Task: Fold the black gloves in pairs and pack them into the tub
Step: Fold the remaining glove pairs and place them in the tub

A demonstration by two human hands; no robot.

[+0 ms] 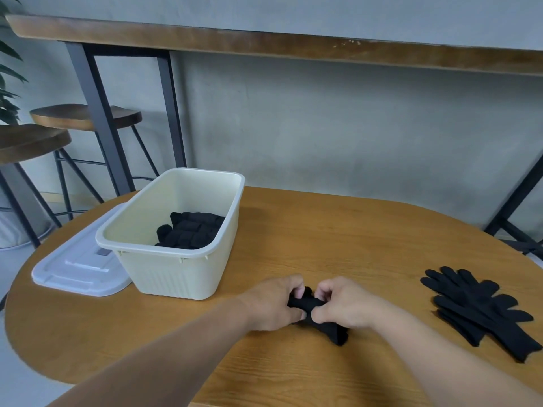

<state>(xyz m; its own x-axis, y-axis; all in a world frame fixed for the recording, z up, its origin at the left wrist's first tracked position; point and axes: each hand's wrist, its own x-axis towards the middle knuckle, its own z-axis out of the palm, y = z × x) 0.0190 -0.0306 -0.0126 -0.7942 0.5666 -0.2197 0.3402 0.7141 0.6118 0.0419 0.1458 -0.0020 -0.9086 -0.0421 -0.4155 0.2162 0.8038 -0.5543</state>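
Low in the frame's centre, the left hand (271, 304) and right hand (342, 308) pinch a soft, light glove bundle (318, 318); gripping the rolled cuff should stop it springing open.

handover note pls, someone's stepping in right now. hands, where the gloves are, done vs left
Left hand and right hand: both grip one folded glove bundle on the table, just in front of the tub.
Done: folded gloves already lie in the tub.
Left: finish this bundle and drop it in; then fold the loose gloves piled flat at the table's right side.
The lid lies beside the tub, on its left.
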